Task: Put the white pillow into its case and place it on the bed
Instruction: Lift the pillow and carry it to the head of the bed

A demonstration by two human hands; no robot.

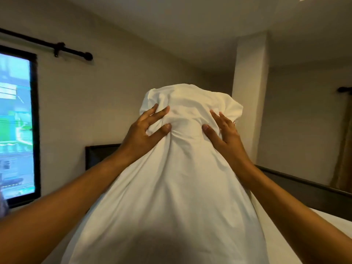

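A white pillowcase (179, 187) stands upright in front of me, filling the middle of the head view. Its top end bulges as if the pillow is inside; the pillow itself is hidden by the fabric. My left hand (146, 128) grips the cloth near the top on the left side, thumb and fingers pinching a fold. On the right side, my right hand (222, 130) presses and grips the fabric at the same height. The white bed (297, 235) shows at the lower right, under and behind the case.
A dark headboard (99, 155) runs behind the pillowcase and along the right (304, 189). A window (15, 126) with a black curtain rod (57, 46) is on the left wall. A white column (249, 103) stands behind. A brown curtain (342, 149) hangs at far right.
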